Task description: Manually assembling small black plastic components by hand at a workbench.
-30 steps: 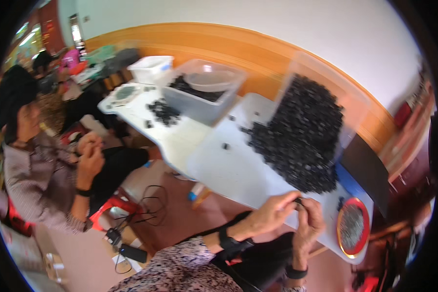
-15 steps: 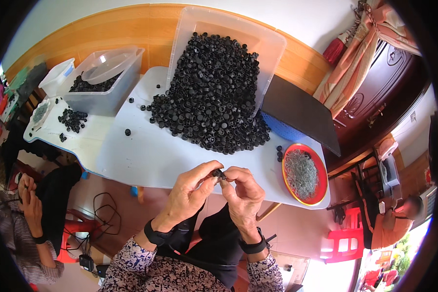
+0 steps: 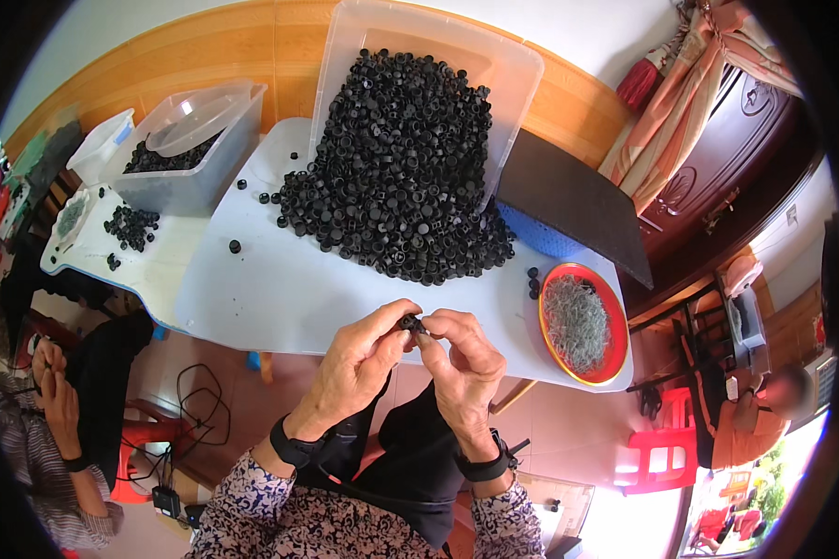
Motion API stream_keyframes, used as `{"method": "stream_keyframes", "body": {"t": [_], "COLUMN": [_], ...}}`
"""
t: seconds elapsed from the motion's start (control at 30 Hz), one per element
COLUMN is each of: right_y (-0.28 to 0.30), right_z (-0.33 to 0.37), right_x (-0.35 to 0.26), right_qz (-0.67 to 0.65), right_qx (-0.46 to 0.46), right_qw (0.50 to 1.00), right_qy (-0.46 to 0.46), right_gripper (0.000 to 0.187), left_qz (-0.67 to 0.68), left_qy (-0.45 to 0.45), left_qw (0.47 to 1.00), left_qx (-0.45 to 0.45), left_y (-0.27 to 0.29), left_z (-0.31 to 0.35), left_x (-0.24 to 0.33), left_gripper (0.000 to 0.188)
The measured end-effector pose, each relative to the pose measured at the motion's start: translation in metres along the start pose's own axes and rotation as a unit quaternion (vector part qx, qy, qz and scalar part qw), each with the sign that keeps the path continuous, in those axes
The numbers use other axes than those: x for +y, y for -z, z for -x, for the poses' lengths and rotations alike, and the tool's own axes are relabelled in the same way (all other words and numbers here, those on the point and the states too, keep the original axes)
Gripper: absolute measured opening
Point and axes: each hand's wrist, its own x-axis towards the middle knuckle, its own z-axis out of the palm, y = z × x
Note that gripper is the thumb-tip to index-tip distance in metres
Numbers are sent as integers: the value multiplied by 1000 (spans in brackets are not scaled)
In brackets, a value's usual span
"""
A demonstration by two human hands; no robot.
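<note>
Above the near edge of the table, my left hand grips a small black plastic cap between thumb and fingertips. My right hand is closed in a pinch against the cap's right side; whatever lies between its fingertips is too small to make out. Beyond both hands, a large heap of similar black caps spills from a tipped clear plastic bin onto the white table. Right of my hands stands a red bowl filled with thin greyish, tangled-looking pieces.
Some loose caps lie beside the bowl. A dark board rests over a blue basket. On the left, a second clear bin holds black caps. A co-worker's hands are at the left; another person sits far right.
The table and its contents sit slightly higher and further left in the picture. My hands stay together around the cap, which has turned slightly between my fingers.
</note>
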Motion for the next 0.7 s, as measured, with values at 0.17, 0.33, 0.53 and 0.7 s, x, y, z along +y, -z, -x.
{"method": "stream_keyframes", "body": {"t": [0.17, 0.33, 0.53, 0.7], "right_y": [0, 1, 2, 3], "right_z": [0, 1, 1, 1], "right_x": [-2, 2, 4, 5], "right_qz": [-33, -46, 10, 65], "right_qx": [-4, -6, -6, 5], "right_qw": [999, 998, 1000, 997], "right_qy": [-44, -33, 15, 45], "right_gripper": [19, 18, 20, 23], "left_qz": [-8, 7, 35, 37], "left_qy": [25, 75, 89, 82], "left_qw": [1000, 997, 995, 996], "left_qx": [-8, -10, -8, -13], "left_y": [1, 1, 0, -2], "left_z": [0, 1, 0, 0], "left_x": [3, 6, 2, -1], "left_gripper": [28, 31, 30, 28]}}
